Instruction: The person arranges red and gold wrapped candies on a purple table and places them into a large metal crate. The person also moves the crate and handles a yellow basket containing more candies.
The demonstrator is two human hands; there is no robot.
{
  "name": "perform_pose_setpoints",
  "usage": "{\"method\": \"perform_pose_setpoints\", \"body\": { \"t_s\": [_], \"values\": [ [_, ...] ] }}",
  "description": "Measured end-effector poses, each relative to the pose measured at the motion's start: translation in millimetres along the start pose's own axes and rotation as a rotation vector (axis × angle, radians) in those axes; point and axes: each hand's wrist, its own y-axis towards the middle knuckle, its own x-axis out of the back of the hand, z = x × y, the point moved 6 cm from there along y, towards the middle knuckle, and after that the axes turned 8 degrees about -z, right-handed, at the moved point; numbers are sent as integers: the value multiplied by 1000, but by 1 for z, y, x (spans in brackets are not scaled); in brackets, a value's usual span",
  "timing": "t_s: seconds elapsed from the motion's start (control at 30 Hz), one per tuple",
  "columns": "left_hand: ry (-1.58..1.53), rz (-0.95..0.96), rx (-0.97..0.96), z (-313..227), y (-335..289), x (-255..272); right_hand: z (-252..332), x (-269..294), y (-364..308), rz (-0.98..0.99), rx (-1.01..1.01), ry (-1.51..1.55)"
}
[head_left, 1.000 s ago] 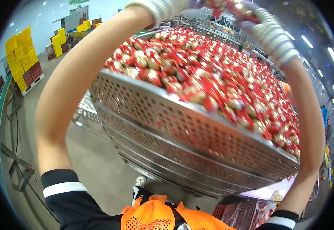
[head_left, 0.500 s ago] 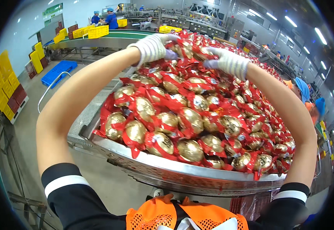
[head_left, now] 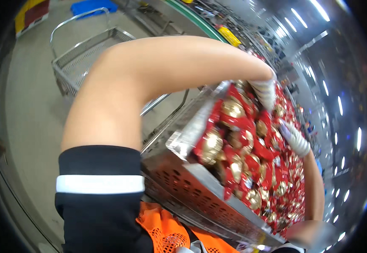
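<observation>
Gold, egg-shaped packs with red wrapper ends [head_left: 233, 109] lie heaped in a large perforated metal tray [head_left: 206, 183]. My left hand [head_left: 265, 96], in a striped white knit glove, reaches across to the far part of the heap; its fingers are hidden among the packs. My right hand [head_left: 295, 137], in a matching glove with purplish fingers, rests against the heap on its right side. Its fingers look stretched out and apart, slightly blurred, with no pack seen in them. My bent left forearm covers part of the tray's far left edge.
A wire-mesh metal cart [head_left: 80, 59] with a tubular handle stands on the floor at the left. Behind it lies a blue pallet [head_left: 92, 7]. A green conveyor [head_left: 200, 19] runs at the back, near a yellow crate [head_left: 229, 36]. Orange vest fabric [head_left: 166, 227] hangs by the tray's near edge.
The view has swung and tilted, so the tray now appears farther right and slanted. Both gloved hands remain at the heap, with the left arm bent across the picture.
</observation>
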Motion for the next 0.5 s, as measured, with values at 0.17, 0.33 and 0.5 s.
{"method": "perform_pose_setpoints", "body": {
  "t_s": [0.17,0.33,0.5],
  "values": [
    [-182,-315,-24,-5,-76,35,-30,11,-4,-24,-90,20],
    [-464,-640,-30,28,-145,28,-20,-3,9,62,82,65],
    [-506,-1448,-329,61,-223,-63,-1,13,-8,47,501,-653]
  ]
}}
